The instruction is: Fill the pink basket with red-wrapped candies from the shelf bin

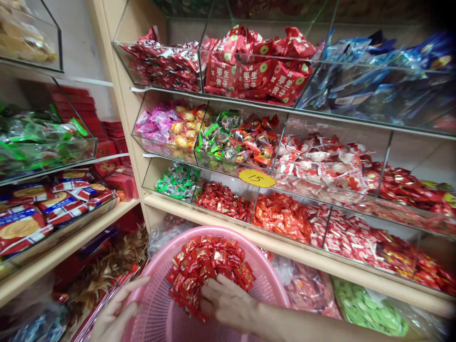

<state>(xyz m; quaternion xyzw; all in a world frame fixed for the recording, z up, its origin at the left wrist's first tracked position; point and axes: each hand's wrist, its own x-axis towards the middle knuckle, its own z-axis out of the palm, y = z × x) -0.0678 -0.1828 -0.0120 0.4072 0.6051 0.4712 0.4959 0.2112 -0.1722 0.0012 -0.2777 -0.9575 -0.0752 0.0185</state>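
A pink perforated plastic basket (278, 280) stands below the shelves. Inside it lies a heap of small red wrapped candies (213, 256). My right hand (228, 301) reaches into the basket from the right, its fingers spread and resting against the lower side of the heap; nothing is gripped in it that I can see. At the basket's left rim is my left hand (119, 308), palm turned towards the basket, fingers apart and holding nothing.
Clear-walled shelf bins of wrapped sweets (221, 199) rise behind the basket, with a yellow tag (257, 178) on one edge. Packaged biscuits (32, 223) lie on the left shelf. Bags of green sweets (370, 308) sit under the lowest shelf at right.
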